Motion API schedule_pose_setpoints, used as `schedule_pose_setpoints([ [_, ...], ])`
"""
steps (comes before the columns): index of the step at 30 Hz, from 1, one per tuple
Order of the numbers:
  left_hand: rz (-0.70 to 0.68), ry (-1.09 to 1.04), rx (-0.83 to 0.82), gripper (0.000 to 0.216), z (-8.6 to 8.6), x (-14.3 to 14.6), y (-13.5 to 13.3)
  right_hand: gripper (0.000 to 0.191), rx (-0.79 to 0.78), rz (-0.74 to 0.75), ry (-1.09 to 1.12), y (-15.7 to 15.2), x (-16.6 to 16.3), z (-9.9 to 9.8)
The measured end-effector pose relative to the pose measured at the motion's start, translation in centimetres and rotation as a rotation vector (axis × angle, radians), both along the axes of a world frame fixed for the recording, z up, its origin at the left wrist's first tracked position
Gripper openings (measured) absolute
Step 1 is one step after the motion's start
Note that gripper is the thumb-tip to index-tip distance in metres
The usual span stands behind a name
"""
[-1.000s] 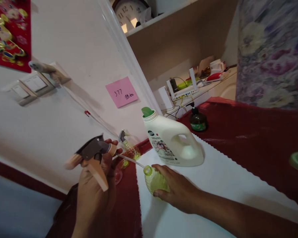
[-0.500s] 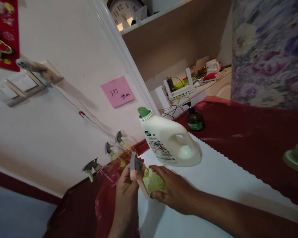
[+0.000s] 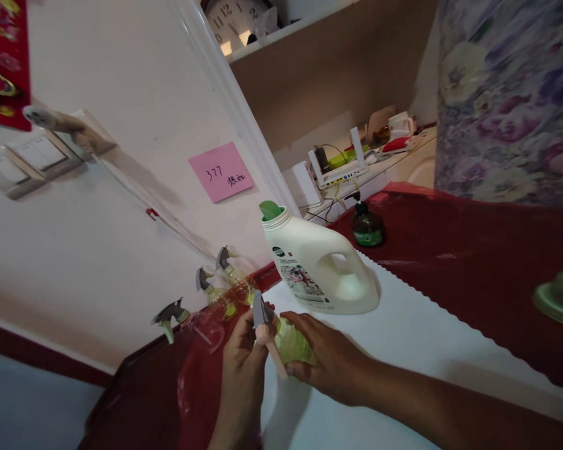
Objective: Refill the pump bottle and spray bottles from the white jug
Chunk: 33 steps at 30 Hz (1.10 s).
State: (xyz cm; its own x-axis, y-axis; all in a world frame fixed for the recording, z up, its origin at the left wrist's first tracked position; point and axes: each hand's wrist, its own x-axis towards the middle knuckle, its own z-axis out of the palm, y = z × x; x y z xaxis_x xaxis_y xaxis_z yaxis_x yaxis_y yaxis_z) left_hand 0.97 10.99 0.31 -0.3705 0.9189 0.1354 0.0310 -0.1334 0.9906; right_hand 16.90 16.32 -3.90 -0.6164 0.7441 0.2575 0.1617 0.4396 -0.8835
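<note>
My right hand (image 3: 331, 359) is wrapped round a small yellow-green spray bottle (image 3: 291, 342) that stands on a white cloth (image 3: 403, 350). My left hand (image 3: 244, 356) grips the grey and tan trigger sprayer head (image 3: 263, 325), which sits on the bottle's neck. A big cream detergent jug (image 3: 321, 265) with an open green spout stands just behind the bottle.
Three spray bottles (image 3: 206, 297) line the wall at the left on the red table cover (image 3: 473, 250). A dark pump bottle (image 3: 366, 225) stands behind the jug. A green dish (image 3: 560, 300) lies at the right edge. A floral cloth (image 3: 511, 94) hangs at the upper right.
My left hand has brought the sprayer head from the left down onto the bottle's neck, its tube now inside. The right hand has kept its hold on the bottle.
</note>
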Motion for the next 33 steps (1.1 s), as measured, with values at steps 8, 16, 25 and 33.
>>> schedule_pose_setpoints([
  [8,-0.036,0.040,0.062,0.037,-0.8,0.3,0.5,0.083,0.003,0.085,0.057,0.6,0.6,-1.0],
  [16,-0.039,0.074,0.165,0.039,-1.1,1.5,0.7,0.069,0.333,0.129,0.116,2.8,2.5,5.0],
  [25,-0.018,-0.040,0.247,0.034,-2.2,2.8,0.3,0.026,0.707,0.402,-0.182,5.4,1.6,11.1],
  [33,0.048,-0.065,0.296,0.026,-2.3,3.2,0.3,0.026,0.742,0.400,-0.327,5.6,0.4,12.3],
])
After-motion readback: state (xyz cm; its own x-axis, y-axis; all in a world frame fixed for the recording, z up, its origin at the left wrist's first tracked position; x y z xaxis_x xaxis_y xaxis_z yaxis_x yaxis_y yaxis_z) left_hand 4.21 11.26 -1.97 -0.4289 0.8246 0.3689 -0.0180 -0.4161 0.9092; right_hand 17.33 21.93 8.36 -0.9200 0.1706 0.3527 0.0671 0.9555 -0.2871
